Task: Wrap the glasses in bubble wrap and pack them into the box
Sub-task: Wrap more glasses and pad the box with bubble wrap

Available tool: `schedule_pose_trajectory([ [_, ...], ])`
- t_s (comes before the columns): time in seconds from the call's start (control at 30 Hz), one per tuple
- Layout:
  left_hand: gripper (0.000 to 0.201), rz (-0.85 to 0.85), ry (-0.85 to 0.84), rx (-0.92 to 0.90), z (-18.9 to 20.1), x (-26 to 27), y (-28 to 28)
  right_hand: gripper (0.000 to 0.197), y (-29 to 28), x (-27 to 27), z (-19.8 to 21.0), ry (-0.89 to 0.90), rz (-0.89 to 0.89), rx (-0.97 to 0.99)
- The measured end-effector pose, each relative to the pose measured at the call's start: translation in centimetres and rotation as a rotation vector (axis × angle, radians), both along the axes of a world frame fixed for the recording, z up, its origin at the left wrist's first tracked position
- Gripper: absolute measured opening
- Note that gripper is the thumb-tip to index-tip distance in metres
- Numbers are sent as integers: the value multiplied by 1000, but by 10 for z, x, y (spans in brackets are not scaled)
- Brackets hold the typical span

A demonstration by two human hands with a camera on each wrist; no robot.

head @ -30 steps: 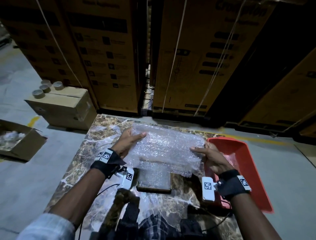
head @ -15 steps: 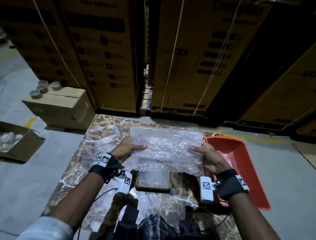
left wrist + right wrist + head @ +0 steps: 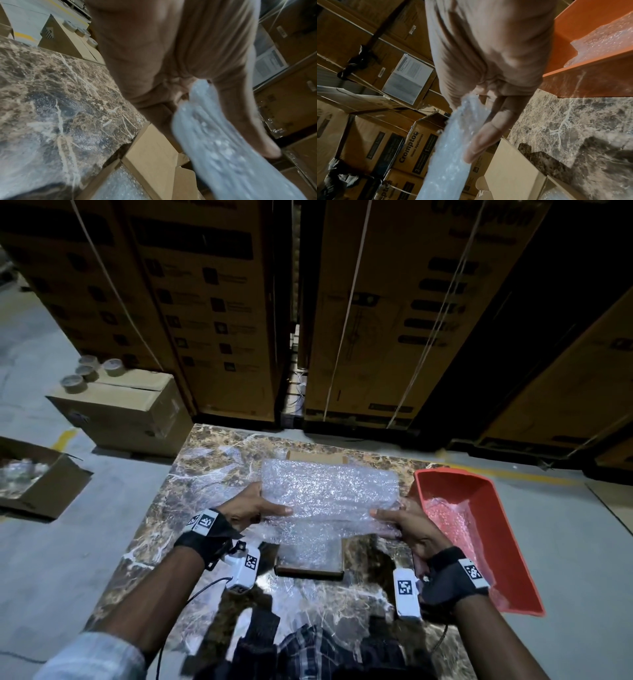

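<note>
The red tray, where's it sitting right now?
In the head view the red tray sits on the right edge of the marble table, just beyond the right hand, with some bubble wrap lying inside it.

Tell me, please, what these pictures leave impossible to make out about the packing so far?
- Small open cardboard box contents: the clear bubble wrap sheet both hands hold covers it in the head view.
- Glasses: none visible anywhere.
- Open carton on the floor: contents blurred, cut by the left edge.
</note>
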State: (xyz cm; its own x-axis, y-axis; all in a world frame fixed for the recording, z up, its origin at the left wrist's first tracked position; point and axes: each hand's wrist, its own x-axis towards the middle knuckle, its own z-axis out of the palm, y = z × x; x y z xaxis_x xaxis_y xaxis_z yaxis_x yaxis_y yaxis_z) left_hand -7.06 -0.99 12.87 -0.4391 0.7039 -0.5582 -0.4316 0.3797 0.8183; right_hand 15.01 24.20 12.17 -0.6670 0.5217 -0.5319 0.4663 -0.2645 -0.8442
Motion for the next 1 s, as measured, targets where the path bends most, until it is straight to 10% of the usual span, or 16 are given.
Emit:
schedule_pose_trajectory([
  [0.17,107,-89,27,-24,-10,-9,-8,27,0,0,-1,75,-10,-36],
  [0.27,26,-35,86,28,-7,-11,-6,19,1,2,0,141,-39,-80],
  [0.37,18,16,88,132,-9,-15,-8,26,1,0,-1,180,-68,-68],
  [0.5,61,-33,184,218,-13,-24,-16,17,7,-1,-5,254,2,-101],
  [0.67,17,-63,208,199,-9,-29,-14,20,10,-4,-2,221,-38,-210],
  [0.87,31,-10,54,223,-25,-36,-16,38,5,-6,4,280,-133,-162],
  [1.0,54,76,41,248,-18,-20,-19,9,11,-10,-21,162,-24,-15],
])
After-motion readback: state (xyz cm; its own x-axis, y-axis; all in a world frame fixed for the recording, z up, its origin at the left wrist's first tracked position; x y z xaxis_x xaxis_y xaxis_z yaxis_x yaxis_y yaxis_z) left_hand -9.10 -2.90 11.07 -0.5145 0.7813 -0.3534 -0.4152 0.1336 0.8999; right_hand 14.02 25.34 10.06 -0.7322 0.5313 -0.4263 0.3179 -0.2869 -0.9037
